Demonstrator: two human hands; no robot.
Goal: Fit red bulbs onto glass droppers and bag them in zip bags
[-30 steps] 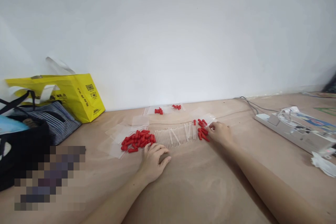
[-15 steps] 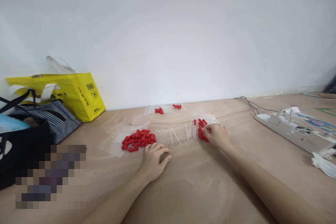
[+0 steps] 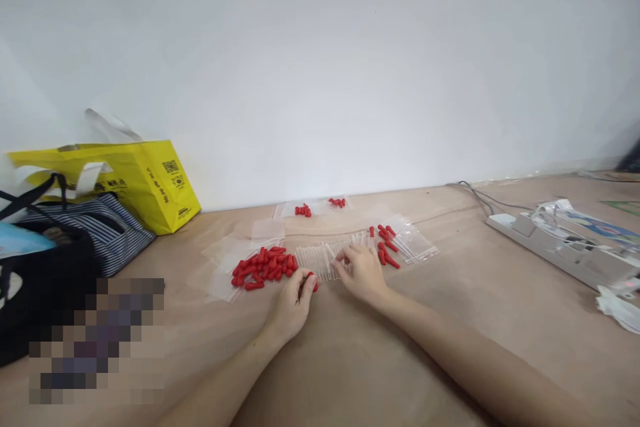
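Note:
My left hand (image 3: pixel 294 303) is closed, pinching a red rubber dropper bulb (image 3: pixel 313 283) between thumb and fingers. Just behind it lies a heap of red dropper bulbs (image 3: pixel 263 265) on clear plastic bags. To the right of the heap is a row of thin clear tubes (image 3: pixel 315 260), side by side, with a few lying slanted on top. My right hand (image 3: pixel 363 272) reaches over the row, its fingertips closed at a thin clear tube and hiding part of it. Right of that hand is a smaller group of red dropper bulbs (image 3: pixel 387 243).
Near the wall, more red bulbs (image 3: pixel 303 211) and tubes lie on a bag. A flat plastic bag (image 3: pixel 417 243) is to the right. A power strip (image 3: pixel 550 240) with cables stands further right. On the left are a yellow bag (image 3: pixel 165 193) and a striped pouch (image 3: pixel 120 227).
My right hand has moved left from the small bulb group to the tubes. My left hand, earlier lying with fingers spread, now pinches a red dropper bulb.

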